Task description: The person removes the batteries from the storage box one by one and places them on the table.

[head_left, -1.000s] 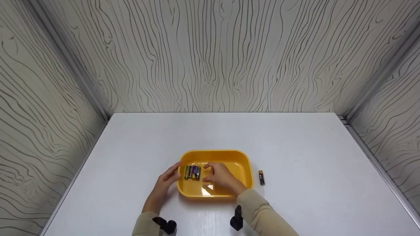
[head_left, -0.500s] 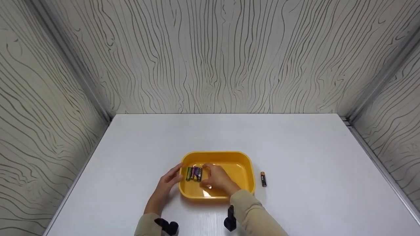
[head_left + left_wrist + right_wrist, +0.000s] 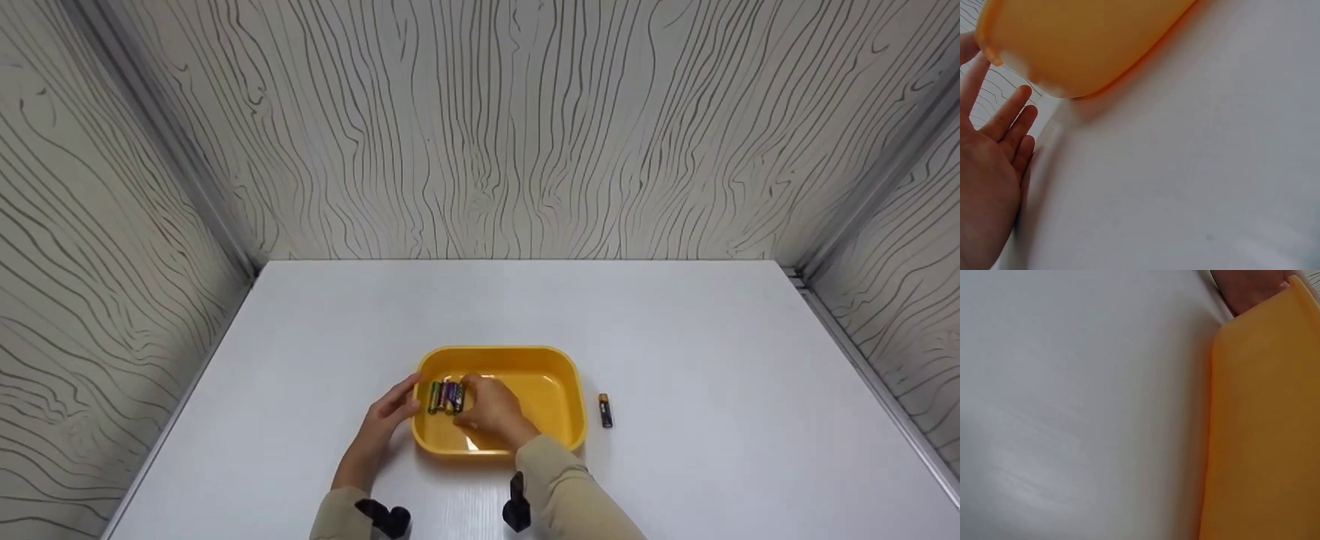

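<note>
Several batteries (image 3: 447,398) lie side by side in a row near the left end of a yellow tray (image 3: 550,361). My right hand (image 3: 491,406) reaches into the tray, its thumb and forefinger curved toward the two ends of the rightmost, dark battery (image 3: 459,399). Whether the fingertips pinch that battery is too small to tell. At the tray's left rim, my left hand (image 3: 385,414) touches the edge with thumb and forefinger; its other fingers are extended outside, as the left wrist view shows. In the right wrist view, only part of my right hand (image 3: 1255,289) appears above the tray wall.
A single black battery with a gold end (image 3: 605,411) lies on the white table (image 3: 675,337), right of the tray. Walls with a wood-grain pattern (image 3: 480,127) stand behind and at both sides of the table.
My right hand has moved left inside the tray, up to the rightmost battery, with thumb and forefinger spread slightly wider. My left hand stays at the rim. The head view shifts slightly.
</note>
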`<state>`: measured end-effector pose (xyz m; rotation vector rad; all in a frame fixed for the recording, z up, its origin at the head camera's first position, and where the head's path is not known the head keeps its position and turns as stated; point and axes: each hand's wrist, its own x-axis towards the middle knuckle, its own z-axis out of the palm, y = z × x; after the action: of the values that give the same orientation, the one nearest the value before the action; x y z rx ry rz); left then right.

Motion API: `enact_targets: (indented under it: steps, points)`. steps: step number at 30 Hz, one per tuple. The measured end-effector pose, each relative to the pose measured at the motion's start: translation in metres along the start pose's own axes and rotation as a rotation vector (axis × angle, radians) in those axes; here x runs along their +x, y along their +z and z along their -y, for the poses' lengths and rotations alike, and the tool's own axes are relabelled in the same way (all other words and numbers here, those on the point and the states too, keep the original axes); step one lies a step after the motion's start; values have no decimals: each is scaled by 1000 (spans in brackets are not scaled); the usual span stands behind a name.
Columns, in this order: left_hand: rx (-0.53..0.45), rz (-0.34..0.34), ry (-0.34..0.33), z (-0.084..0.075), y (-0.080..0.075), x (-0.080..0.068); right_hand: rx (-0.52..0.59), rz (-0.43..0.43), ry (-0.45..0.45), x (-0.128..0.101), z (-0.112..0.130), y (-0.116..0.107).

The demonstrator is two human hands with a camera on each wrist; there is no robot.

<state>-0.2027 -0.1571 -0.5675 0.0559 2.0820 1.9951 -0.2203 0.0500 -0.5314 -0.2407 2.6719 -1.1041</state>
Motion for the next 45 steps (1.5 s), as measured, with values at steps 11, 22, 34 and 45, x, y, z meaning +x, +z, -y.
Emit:
enact_targets:
  steps: [11, 22, 34, 45]
  points:
    - [-8, 11, 21, -2, 0, -1, -43, 7, -30, -3, -1, -5]
    - [4, 27, 15, 1, 0, 1, 32, 26, -5, -11, 6, -18]
    - [7, -8, -12, -1, -2, -3, 47, 56, -63, -21, 8, -38]
    - [-8, -1, 4, 2, -1, -2, 34, 65, -141, -39, 2, -51]
